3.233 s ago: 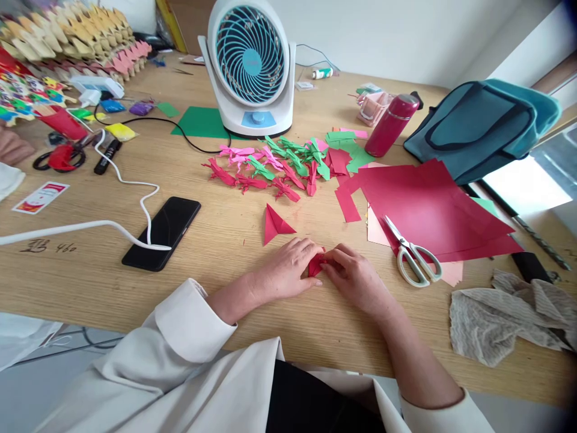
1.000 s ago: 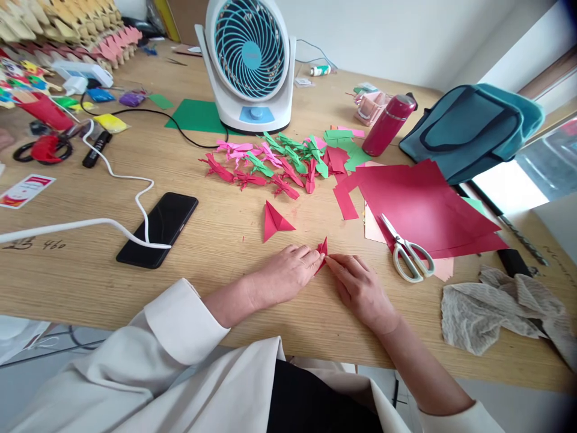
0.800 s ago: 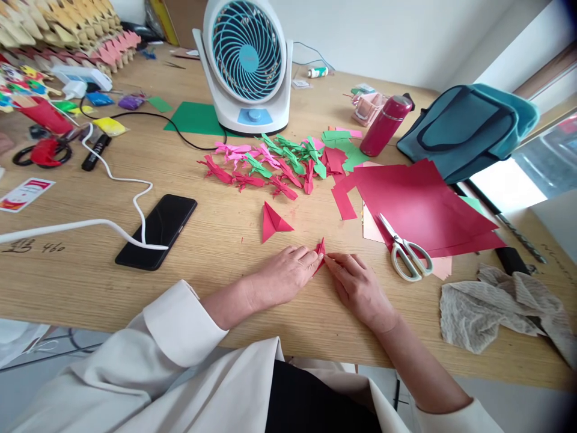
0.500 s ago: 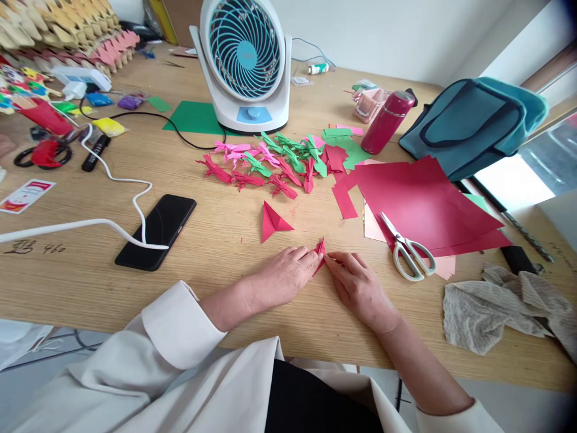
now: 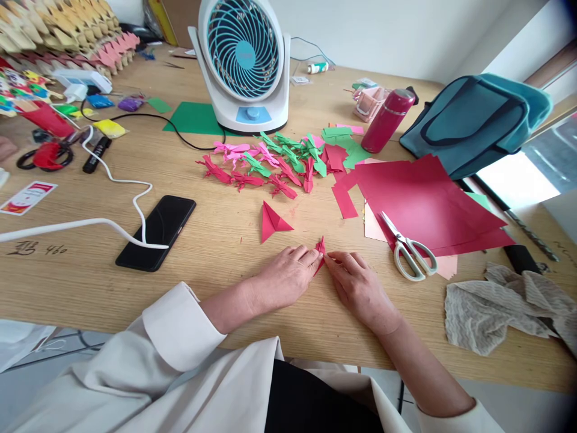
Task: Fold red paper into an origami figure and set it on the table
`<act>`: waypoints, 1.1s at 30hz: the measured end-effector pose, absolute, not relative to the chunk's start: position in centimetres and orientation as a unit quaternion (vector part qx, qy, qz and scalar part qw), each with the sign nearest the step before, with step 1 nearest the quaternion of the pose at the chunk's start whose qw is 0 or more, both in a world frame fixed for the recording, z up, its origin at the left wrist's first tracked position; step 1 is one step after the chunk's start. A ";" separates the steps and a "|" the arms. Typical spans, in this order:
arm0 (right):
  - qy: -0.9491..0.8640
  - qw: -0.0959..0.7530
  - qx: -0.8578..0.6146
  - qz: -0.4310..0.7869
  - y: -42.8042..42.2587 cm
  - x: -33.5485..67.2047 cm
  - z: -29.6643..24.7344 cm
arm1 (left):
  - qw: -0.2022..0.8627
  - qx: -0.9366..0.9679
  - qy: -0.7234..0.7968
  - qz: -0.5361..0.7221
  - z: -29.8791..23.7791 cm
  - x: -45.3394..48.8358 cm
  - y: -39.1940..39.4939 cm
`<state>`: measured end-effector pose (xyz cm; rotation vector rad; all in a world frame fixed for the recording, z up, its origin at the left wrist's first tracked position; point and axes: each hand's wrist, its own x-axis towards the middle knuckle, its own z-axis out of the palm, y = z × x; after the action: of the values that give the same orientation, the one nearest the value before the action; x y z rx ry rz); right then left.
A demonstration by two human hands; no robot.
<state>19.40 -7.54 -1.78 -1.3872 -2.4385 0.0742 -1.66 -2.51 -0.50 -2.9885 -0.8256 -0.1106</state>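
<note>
A small folded piece of red paper lies on the table between my hands, partly covered by fingers. My left hand presses its fingertips on the paper's left side. From the right, my right hand pinches the paper's edge between thumb and index finger. Just beyond my left hand rests another folded red paper, pointed in shape. Farther off lie several folded paper figures in red, green and pink.
White-handled scissors lie on red paper sheets at right, near a crumpled cloth. A phone with a white cable across it is at left. Behind stand a fan, a red bottle and a teal bag.
Both hands stay almost in place on the folded red paper. The view shifts very slightly; nothing else visibly moves.
</note>
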 end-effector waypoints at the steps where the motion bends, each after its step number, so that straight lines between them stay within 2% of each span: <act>1: -0.857 0.161 -0.489 0.024 -7.5 19.4 -1.7 | 0.023 -0.962 -0.269 -0.039 -0.5 -1.6 -2.5; 7: -0.855 0.151 -0.496 0.004 -7.7 19.2 -1.5 | 0.036 -0.961 -0.271 -0.051 -0.3 -1.2 -2.8; 18: -0.855 0.170 -0.490 -0.008 -7.6 19.1 -1.6 | -0.027 -0.952 -0.294 -0.081 -0.5 -1.7 -2.0; 33: -0.858 0.174 -0.484 0.004 -7.3 19.1 -1.2 | 0.013 -0.968 -0.229 -0.100 -0.3 -1.5 -0.5</act>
<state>19.14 -7.30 -1.20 -1.3718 -2.4311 0.0122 -1.46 -0.49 -0.27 -3.0161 -0.7119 -0.3122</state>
